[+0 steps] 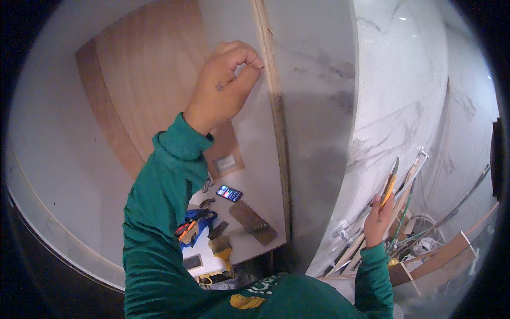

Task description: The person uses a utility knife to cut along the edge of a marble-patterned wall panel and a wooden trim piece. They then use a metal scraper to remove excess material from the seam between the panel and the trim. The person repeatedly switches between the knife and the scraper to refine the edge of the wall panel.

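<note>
White counter [249,159] carries phone [229,193], wood block [253,221], tools [195,226].

At the top centre the left hand [226,85] pinches at the raw wooden edge [273,106] of an upright panel, with bare grey board open to the right of that edge and a brown wood sheet [143,90] to the left. Below, in the lower centre, the floor is crowded: a phone [229,193], a dark wood offcut [253,222] and blue-and-orange tools [194,226] lie close together. At the lower right the right hand [378,218], holding a yellow utility knife [390,183], is hemmed in by leaning strips and cables [419,234] against the marble wall [404,106].
</note>
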`<state>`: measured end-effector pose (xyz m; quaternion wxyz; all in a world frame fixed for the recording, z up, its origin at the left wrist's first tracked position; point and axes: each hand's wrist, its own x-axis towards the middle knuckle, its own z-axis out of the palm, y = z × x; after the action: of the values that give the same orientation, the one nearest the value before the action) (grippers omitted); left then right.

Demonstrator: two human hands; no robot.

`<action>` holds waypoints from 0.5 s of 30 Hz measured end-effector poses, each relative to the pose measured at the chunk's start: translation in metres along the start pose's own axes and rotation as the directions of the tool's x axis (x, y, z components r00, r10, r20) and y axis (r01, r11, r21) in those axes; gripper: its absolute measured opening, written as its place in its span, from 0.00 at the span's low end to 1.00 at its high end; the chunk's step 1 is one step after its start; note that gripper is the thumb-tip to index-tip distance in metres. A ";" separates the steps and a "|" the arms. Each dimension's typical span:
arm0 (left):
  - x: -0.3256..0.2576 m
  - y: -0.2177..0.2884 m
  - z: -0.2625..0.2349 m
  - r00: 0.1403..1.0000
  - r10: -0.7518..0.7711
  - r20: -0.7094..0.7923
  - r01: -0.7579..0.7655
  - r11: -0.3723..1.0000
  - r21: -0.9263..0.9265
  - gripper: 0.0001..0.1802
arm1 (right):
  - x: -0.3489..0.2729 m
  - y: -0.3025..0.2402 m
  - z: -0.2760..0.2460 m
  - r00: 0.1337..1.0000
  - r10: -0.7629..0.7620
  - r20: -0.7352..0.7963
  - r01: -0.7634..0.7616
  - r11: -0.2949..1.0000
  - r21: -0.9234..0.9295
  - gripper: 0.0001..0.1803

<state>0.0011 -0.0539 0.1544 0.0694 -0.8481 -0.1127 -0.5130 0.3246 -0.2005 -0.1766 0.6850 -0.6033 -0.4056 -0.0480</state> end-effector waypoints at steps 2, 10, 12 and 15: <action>-0.014 0.001 0.008 0.999 -0.042 0.019 0.043 0.997 -0.068 0.05 | 0.000 0.007 0.000 0.999 -0.030 -0.023 0.029 0.999 -0.029 0.16; -0.197 0.036 0.041 0.882 -0.431 0.193 0.472 0.822 -0.320 0.06 | 0.006 0.017 0.003 0.997 -0.080 0.021 0.082 0.986 -0.143 0.20; -0.258 0.043 0.063 0.793 -0.505 0.342 0.602 0.735 -0.312 0.05 | 0.004 0.018 0.002 0.998 -0.059 0.021 0.060 0.992 -0.112 0.19; -0.342 0.059 0.101 0.675 -0.613 0.412 0.709 0.693 -0.131 0.02 | 0.003 0.020 -0.001 1.000 -0.011 0.021 0.012 0.999 -0.029 0.17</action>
<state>-0.0501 -0.1287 -0.1955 -0.2639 -0.8228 -0.3511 -0.3606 0.3382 -0.1947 -0.1903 0.6715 -0.6114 -0.4153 -0.0519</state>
